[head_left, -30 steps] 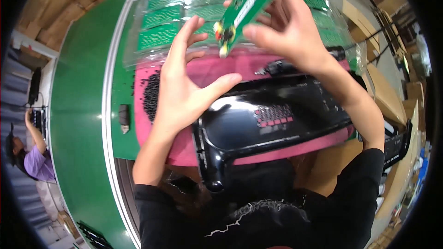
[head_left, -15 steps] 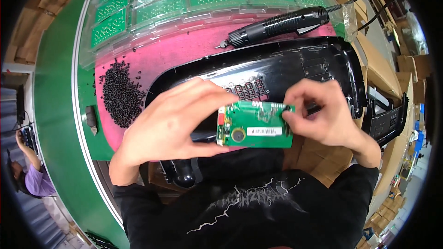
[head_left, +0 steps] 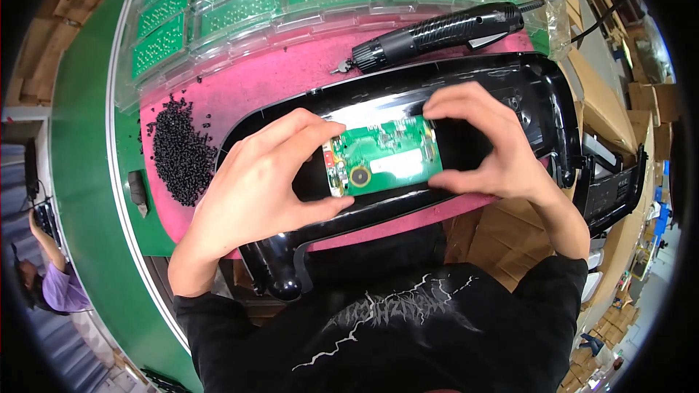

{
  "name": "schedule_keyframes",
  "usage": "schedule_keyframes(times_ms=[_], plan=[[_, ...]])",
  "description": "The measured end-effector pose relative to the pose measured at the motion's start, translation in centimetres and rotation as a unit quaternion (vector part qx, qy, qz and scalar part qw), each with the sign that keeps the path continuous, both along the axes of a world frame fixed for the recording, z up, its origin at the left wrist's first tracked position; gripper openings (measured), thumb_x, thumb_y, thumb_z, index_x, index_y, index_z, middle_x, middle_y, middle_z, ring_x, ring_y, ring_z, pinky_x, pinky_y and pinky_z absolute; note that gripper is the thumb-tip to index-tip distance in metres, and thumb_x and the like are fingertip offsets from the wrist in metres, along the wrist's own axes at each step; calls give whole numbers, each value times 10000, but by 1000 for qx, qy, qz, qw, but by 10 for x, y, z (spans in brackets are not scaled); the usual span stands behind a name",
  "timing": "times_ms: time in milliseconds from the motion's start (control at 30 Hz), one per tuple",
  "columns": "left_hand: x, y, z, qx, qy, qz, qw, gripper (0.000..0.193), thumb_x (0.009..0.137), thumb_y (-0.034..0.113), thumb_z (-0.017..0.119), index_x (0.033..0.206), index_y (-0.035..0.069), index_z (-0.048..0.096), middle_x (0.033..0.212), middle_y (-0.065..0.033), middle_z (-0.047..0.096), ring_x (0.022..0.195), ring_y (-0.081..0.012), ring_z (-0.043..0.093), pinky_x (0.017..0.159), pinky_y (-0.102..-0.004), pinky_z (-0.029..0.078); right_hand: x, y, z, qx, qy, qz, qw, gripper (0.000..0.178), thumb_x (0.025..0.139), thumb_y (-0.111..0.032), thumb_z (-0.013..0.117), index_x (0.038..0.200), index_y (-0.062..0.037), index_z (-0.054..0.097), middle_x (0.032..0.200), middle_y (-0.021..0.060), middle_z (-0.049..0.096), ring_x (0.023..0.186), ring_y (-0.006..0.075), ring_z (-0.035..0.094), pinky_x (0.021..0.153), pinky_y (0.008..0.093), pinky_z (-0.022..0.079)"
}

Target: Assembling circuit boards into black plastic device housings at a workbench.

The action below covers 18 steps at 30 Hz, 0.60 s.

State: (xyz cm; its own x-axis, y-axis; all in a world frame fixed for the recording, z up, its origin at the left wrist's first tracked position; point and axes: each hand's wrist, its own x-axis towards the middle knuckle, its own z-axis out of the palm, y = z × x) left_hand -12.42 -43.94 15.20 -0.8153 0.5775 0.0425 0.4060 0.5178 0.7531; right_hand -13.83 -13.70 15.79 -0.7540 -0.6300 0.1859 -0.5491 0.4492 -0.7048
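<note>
A green circuit board (head_left: 386,147) with a white label, a round buzzer and a red part lies flat between my two hands. My left hand (head_left: 266,178) grips its left end between thumb and fingers. On the right, my right hand (head_left: 489,144) pinches the board's corners, fingertips at the far edge and thumb at the near one. Beneath the board is a glossy black plastic housing (head_left: 291,113), lying on a pink mat. The board covers the housing's middle, so I cannot tell whether it touches it.
A black electric screwdriver (head_left: 437,33) lies beyond the housing, its cable running right. Small black screws (head_left: 178,153) are heaped at left, near a dark stubby object (head_left: 137,191). Clear trays (head_left: 291,11) of green boards stand at the back. A person in purple (head_left: 64,287) is far left.
The board has moved away from my body and over the housing. My right hand has shifted from fingering its right edge to spanning its corners.
</note>
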Motion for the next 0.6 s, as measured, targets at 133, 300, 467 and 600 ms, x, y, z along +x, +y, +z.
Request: schedule_keyframes(times_ms=[133,300,467,600], plan=[[-3,5,-4,-34,20,12,999,647,639,175,855,1220,37,607,1115,-101,602,818,-245,615,724,-353,526,-6,-1,-13,9,25,-10,1000,633,613,-94,863,1190,-31,612,1192,122,602,1073,309,575,946,393,467],[0,8,-2,-102,59,23,993,660,628,219,862,1207,51,594,1181,-99,570,945,-313,639,779,-399,536,-5,-1,-20,20,19,-17,999,629,615,-93,861,1190,-40,611,1204,118,589,1090,319,554,943,395,466],[1,9,-2,-119,59,21,991,680,616,228,866,1214,57,590,1181,-101,562,992,-333,638,789,-419,538,-3,-3,-21,39,21,-18,999,635,621,-94,858,1200,-48,602,1211,112,579,1105,315,538,953,394,459],[1,10,-2,-121,53,19,991,690,614,224,867,1221,57,583,1179,-102,558,995,-339,634,793,-420,536,-4,-3,-21,51,21,-22,998,632,627,-95,855,1203,-54,598,1211,109,577,1112,314,530,959,393,453]])
